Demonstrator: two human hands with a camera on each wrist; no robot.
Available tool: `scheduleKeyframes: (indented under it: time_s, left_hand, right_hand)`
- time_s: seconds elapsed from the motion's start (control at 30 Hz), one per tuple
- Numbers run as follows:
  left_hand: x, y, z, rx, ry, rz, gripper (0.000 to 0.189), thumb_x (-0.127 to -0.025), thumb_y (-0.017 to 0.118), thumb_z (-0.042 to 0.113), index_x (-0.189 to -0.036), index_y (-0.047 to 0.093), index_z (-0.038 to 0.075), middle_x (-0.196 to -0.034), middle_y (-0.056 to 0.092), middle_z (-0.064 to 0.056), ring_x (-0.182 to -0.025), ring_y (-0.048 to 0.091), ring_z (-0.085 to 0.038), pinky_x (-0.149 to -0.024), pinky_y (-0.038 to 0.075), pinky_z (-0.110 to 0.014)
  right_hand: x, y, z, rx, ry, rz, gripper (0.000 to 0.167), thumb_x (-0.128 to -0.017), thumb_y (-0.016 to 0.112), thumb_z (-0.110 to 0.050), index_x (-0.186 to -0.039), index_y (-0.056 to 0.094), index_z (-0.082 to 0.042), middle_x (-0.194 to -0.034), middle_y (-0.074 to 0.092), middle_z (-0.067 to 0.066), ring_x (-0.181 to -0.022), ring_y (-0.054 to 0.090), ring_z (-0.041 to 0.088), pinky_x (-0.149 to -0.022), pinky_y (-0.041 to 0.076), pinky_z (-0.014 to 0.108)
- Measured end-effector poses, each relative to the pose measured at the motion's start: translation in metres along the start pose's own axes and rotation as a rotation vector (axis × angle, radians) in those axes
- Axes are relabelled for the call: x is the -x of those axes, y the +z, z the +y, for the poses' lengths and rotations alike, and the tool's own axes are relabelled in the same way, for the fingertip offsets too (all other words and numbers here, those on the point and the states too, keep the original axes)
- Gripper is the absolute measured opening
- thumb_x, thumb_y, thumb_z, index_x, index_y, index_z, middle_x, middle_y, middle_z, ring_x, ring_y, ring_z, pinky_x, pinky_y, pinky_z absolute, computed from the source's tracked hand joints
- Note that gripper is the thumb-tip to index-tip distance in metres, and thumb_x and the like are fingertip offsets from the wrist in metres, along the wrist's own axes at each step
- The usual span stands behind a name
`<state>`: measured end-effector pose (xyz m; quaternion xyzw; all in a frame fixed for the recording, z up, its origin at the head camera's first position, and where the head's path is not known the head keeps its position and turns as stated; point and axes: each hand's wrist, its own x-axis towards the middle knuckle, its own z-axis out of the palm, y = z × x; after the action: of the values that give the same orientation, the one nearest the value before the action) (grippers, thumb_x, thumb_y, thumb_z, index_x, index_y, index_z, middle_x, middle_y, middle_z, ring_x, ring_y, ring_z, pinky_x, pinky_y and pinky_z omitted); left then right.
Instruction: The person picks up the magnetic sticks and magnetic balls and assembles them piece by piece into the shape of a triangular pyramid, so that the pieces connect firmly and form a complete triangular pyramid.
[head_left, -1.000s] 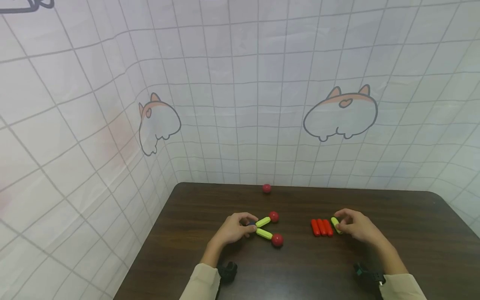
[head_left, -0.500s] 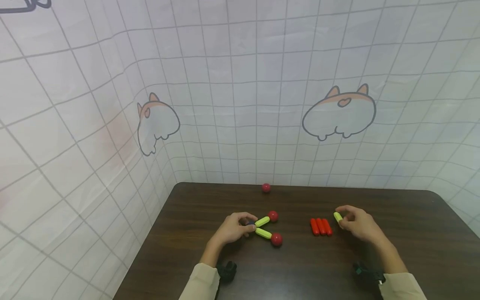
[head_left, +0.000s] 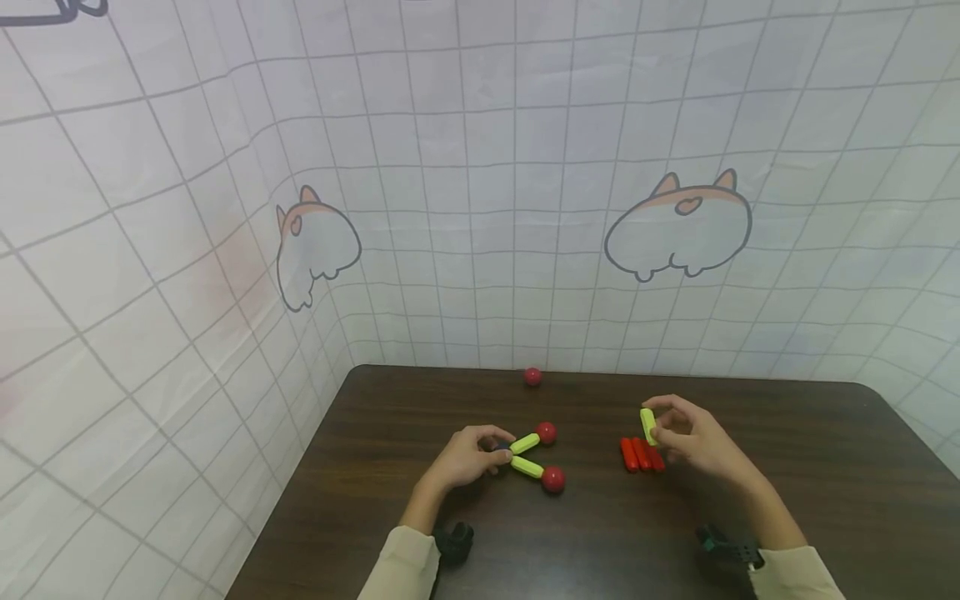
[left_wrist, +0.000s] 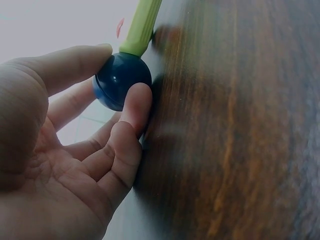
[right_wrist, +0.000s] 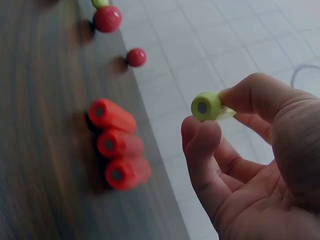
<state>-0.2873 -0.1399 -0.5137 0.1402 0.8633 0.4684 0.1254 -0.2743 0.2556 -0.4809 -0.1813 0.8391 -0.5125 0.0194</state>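
Your R hand (head_left: 701, 440) is part-closed, thumb & fingertips pinching a yellow-green stick (head_left: 648, 426) held up off the table (head_left: 600, 533); a grey disc shows on one end. In the head view the stick overlaps the far ends of three red sticks (head_left: 640, 455); the R wrist view shows a gap btwn. Those three lie side by side nr mid-table, each w/ a grey disc on the visible end.

Your L hand (head_left: 467, 457), off to the left, is part-closed too, thumb & bent fingers gripping a blue ball (left_wrist: 120, 80), mostly hidden in the head view. From it, two yellow-green rods (head_left: 526, 444) fan out rightward in a V. The far one ends at a red ball (head_left: 547, 432), the near one at another red ball (head_left: 553, 479).

Further out, a third red ball (head_left: 532, 377) sits nr the table's far edge, left of centre. Your sleeves (head_left: 405, 562) are pale, w/ dark wrist gear (head_left: 454, 543) just past the cuffs. Beyond the table: white wall cloth (head_left: 480, 208) w/ grey grid lines & cartoon animals (head_left: 681, 237).
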Motion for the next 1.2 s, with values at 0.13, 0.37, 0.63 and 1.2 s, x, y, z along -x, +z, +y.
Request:
scheduleKeyframes:
  time_s: [0.13, 0.37, 0.63, 1.2]
  left_hand:
    - [0.001, 0.000, 0.000, 0.001, 0.002, -0.004, 0.026, -0.097, 0.072, 0.027, -0.121, 0.073, 0.020, -0.105, 0.064, -0.008, -0.076, 0.069, -0.018, -0.066, 0.052, -0.034]
    - [0.001, 0.000, 0.000, -0.004, 0.011, -0.002, 0.025, -0.097, 0.072, 0.026, -0.121, 0.073, 0.019, -0.102, 0.064, -0.007, -0.075, 0.069, -0.017, -0.066, 0.052, -0.034]
    - [0.000, 0.000, -0.001, -0.007, 0.009, 0.000, 0.026, -0.096, 0.072, 0.027, -0.121, 0.073, 0.020, -0.103, 0.065, -0.007, -0.075, 0.069, -0.017, -0.065, 0.051, -0.034]
    - [0.000, 0.001, -0.001, -0.005, 0.001, 0.005, 0.024, -0.096, 0.073, 0.028, -0.119, 0.074, 0.021, -0.104, 0.064, -0.008, -0.075, 0.069, -0.017, -0.066, 0.051, -0.034]
  right_hand:
    - [-0.003, 0.012, -0.002, -0.041, -0.034, -0.045, 0.036, -0.100, 0.064, -0.007, -0.133, 0.052, -0.001, -0.093, 0.064, 0.019, -0.061, 0.063, 0.026, -0.055, 0.055, 0.036]
    - [-0.009, 0.033, -0.010, -0.098, -0.034, -0.094, 0.035, -0.100, 0.064, -0.007, -0.131, 0.051, -0.003, -0.094, 0.061, 0.020, -0.061, 0.059, 0.014, -0.054, 0.053, 0.034]
    - [-0.013, 0.059, -0.018, -0.100, -0.042, -0.114, 0.034, -0.098, 0.065, -0.007, -0.129, 0.052, -0.004, -0.096, 0.060, 0.019, -0.072, 0.065, 0.027, -0.060, 0.058, 0.038]
    - [-0.032, 0.110, -0.031, -0.142, -0.005, -0.105, 0.037, -0.094, 0.069, -0.007, -0.127, 0.052, -0.004, -0.093, 0.064, 0.020, -0.072, 0.066, 0.024, -0.061, 0.058, 0.037]
